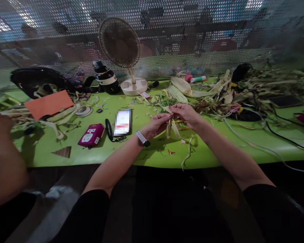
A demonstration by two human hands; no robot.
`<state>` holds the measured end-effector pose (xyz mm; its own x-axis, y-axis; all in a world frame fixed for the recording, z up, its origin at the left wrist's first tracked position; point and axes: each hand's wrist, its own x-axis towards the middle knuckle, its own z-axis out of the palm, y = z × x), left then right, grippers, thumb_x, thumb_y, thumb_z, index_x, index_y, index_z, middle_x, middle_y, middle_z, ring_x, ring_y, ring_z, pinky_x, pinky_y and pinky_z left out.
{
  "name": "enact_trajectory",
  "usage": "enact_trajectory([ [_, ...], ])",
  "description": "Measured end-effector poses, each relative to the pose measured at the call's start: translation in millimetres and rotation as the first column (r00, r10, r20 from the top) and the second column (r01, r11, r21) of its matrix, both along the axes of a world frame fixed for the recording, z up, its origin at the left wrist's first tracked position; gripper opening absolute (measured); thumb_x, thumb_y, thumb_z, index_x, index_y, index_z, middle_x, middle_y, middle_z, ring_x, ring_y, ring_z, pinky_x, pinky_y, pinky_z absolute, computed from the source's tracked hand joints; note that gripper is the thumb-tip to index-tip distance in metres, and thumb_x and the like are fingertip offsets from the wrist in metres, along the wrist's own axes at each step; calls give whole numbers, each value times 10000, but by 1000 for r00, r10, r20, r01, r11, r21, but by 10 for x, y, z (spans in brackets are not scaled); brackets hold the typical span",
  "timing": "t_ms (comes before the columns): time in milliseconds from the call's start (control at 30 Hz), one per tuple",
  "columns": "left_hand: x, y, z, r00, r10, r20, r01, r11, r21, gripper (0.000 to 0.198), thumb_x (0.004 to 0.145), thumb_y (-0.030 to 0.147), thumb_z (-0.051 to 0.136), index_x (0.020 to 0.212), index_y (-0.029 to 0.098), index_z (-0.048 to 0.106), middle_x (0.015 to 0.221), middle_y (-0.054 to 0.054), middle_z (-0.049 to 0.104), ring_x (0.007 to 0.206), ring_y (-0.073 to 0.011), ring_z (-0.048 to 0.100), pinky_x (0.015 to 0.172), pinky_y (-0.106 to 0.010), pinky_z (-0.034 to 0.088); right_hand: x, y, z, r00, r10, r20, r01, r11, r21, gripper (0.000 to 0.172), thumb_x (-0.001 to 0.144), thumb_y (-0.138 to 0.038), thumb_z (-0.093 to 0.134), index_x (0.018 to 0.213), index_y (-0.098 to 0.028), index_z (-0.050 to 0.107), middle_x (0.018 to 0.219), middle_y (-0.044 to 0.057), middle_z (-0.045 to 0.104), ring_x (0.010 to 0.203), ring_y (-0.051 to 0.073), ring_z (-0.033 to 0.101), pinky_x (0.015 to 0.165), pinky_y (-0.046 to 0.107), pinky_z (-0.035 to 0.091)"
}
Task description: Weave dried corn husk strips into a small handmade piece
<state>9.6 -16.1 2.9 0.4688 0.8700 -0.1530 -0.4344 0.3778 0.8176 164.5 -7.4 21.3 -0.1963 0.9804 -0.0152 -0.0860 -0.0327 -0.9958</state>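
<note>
My left hand (157, 125), with a wristband (142, 138) on its wrist, is closed in a pinch. My right hand (185, 114) is closed too, its fingertips meeting those of the left. Between them they grip a pale strip of corn husk (176, 130), whose ends hang below the fingers. The exact grip point is hidden by the fingers. Just beyond lies a heap of larger husk leaves (178, 93) and green shreds. A loose thin husk strip (189, 153) lies near the table's front edge, beside a small red scrap (171, 152).
On the green table (147, 157) lie a phone (122, 122), a purple box (91, 135) and a tape roll (83, 111). Behind stand a fan (133, 86) and a dark bottle (107, 79). Cables (276, 133) cross the right side. Another person's arm (5, 158) rests at left.
</note>
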Motion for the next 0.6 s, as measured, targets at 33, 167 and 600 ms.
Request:
enact_trajectory([
  [33,4,-5,-9,1000,-7,0,7,1000,5,103,680,154,814,669,125,716,648,-5,696,555,-55,594,613,-192,491,-4,-8,7,1000,2,-30,-2,1000,-15,310,606,-395,825,697,-178,624,631,-29,618,571,84,531,595,242,464],
  [167,14,-26,-42,999,-40,-8,40,998,38,139,627,178,854,651,131,725,662,-7,712,604,-61,624,655,-181,495,-13,-10,-13,997,23,-67,-22,1000,11,365,561,-405,853,694,-168,609,592,-43,589,533,72,509,539,226,442],
  [600,-17,51,-66,991,120,65,-126,987,99,114,741,179,764,854,170,757,846,-24,756,734,-91,681,789,-230,528,211,-129,267,856,-473,207,206,680,704,271,887,-413,575,709,-210,597,717,10,594,741,153,556,728,320,462],
])
